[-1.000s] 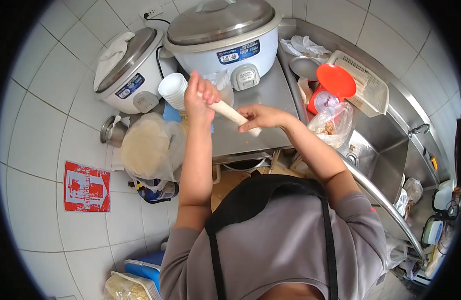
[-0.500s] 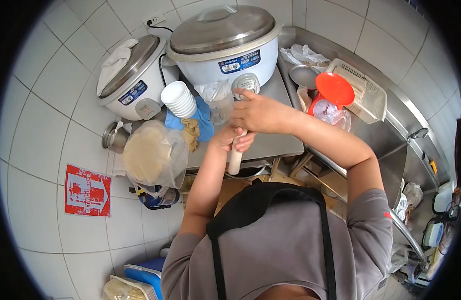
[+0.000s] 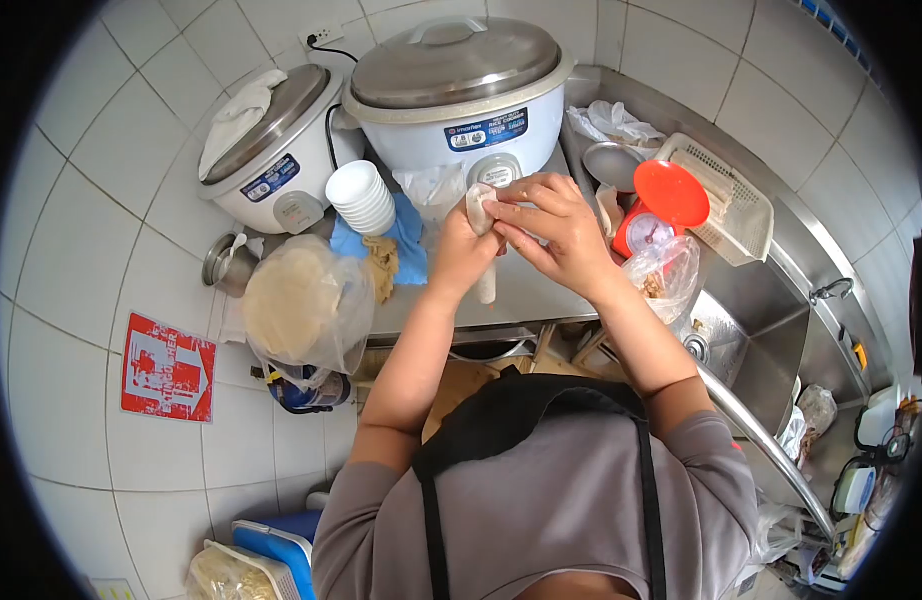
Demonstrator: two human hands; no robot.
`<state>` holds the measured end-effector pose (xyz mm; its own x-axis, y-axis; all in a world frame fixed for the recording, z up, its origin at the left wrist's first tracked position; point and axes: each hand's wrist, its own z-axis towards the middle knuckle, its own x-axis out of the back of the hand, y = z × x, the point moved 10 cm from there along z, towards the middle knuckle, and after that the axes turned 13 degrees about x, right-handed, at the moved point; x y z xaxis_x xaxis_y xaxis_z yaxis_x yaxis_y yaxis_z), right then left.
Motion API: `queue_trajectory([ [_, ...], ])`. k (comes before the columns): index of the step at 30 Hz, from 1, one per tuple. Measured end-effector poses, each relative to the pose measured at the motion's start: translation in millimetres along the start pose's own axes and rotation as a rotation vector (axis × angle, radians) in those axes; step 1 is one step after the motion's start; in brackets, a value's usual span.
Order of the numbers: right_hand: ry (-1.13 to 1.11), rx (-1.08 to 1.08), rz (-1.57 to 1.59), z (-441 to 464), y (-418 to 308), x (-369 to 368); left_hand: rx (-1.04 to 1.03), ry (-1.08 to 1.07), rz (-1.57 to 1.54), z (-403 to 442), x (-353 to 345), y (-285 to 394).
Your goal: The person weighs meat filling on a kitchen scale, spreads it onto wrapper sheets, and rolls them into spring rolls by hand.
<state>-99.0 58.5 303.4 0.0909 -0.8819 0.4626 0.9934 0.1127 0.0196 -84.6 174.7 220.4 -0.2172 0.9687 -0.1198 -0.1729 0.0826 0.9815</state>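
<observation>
The person's 2 forearms reach forward over the steel counter (image 3: 543, 285) and slant inward, so that the hands meet near its front edge, before the larger rice cooker (image 3: 401, 130). Both elbows are out to the sides of the torso and lightly bent, and the short grey sleeves end above them.

The left hand (image 3: 463, 252) is curled around a pale roll (image 3: 487, 285), grasping it about its middle. The roll stands roughly upright as seen from above: its upper end shows beyond the curled fingers and its lower end sticks out below the hand, over the counter. The right hand (image 3: 556, 230) comes in from the other side, back of the hand up, its wrist lower than its knuckles in the view. Its fingers are bent toward the roll's upper end, with fingertips at or against it; whether they pinch it, one cannot tell.

Left of the hands, a stack of white cups (image 3: 361, 200) stands by a blue cloth (image 3: 406, 225), with a crumpled tan cloth (image 3: 382, 268) against it. Right of the hands is a red scale (image 3: 671, 195).
</observation>
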Motion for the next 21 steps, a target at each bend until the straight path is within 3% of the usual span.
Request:
queue_trajectory([
  [5, -0.066, -0.043, 0.023, 4.3, -4.7, -7.0, -0.199, 0.133, 0.226, -7.4, -3.4, 19.4],
  [8, -0.181, 0.010, -0.006, 6.3, -9.1, -14.2, -0.188, 0.139, 0.267, -6.4, 2.1, 7.4],
  [11, -0.331, 0.026, 0.190, 6.0, -0.5, -17.7, 0.015, 0.015, 0.110, -8.9, -3.8, -9.8],
  [14, -0.401, -0.047, 0.539, 16.8, 13.3, -17.2, 0.192, -0.360, -0.100, -17.3, -27.3, -3.2],
  [18, -0.534, -0.008, 0.779, 18.2, 5.6, -33.1, 0.432, -0.599, -0.037, -32.6, -52.7, -21.6],
  [21, -0.636, 0.013, 0.784, 17.0, -2.8, -37.4, 0.367, -0.745, 0.018, -31.7, -57.0, -29.2],
])
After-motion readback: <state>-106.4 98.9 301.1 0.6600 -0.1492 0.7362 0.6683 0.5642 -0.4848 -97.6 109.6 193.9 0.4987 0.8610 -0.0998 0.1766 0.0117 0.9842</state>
